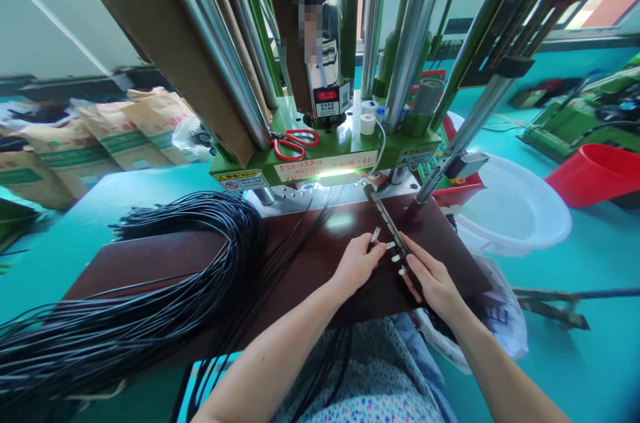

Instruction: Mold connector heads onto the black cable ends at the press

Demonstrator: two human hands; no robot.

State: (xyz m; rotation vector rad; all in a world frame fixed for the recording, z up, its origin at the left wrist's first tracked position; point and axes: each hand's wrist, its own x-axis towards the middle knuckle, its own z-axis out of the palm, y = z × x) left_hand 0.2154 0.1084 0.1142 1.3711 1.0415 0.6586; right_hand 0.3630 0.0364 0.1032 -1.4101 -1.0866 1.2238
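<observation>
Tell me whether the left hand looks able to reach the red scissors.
Probably: the scissors lie near the front edge of the green plate, nothing blocking, though the left hand holds a connector.

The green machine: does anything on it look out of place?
Possibly the red-handled scissors: they lie loose on the green machine, just above the glowing lamp, an odd spot for a tool.

Dark bar [387, 218] slanting; pale connectors [395, 259] beside it.
</observation>
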